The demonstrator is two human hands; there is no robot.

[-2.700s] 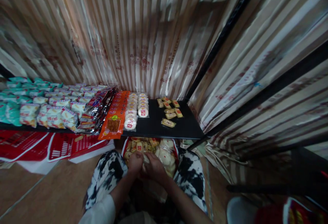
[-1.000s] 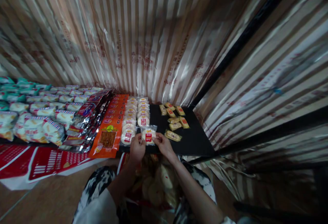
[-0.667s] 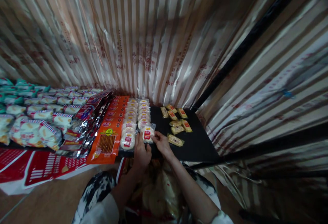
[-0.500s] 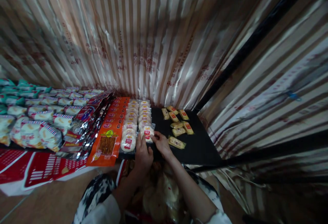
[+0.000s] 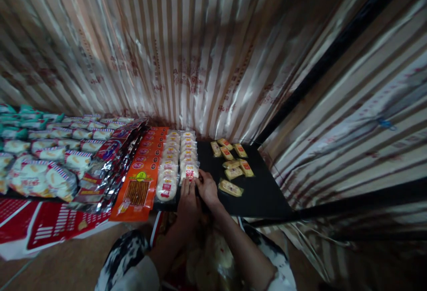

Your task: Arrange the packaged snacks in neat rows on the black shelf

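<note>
A clear packet of round white crackers with a red label [image 5: 190, 173] lies at the near end of the right-hand cracker row [image 5: 187, 149] on the black shelf [image 5: 260, 193]. My left hand [image 5: 187, 200] and my right hand [image 5: 207, 189] sit side by side at its near edge. The fingertips of both are closed on the packet's wrapper. A second row of the same crackers [image 5: 167, 173] runs just to the left.
Small yellow packets [image 5: 233, 164] lie loose to the right of my hands. Orange packets [image 5: 140, 180], dark foil packs [image 5: 106, 157] and white striped bags [image 5: 50, 166] fill the shelf leftward. A bag of snacks [image 5: 213, 255] rests between my knees. Striped curtain and a black post [image 5: 320, 64] stand behind.
Both hands rose from the bag in my lap with a cracker packet, carried it forward and set it down at the near end of the right-hand row.
</note>
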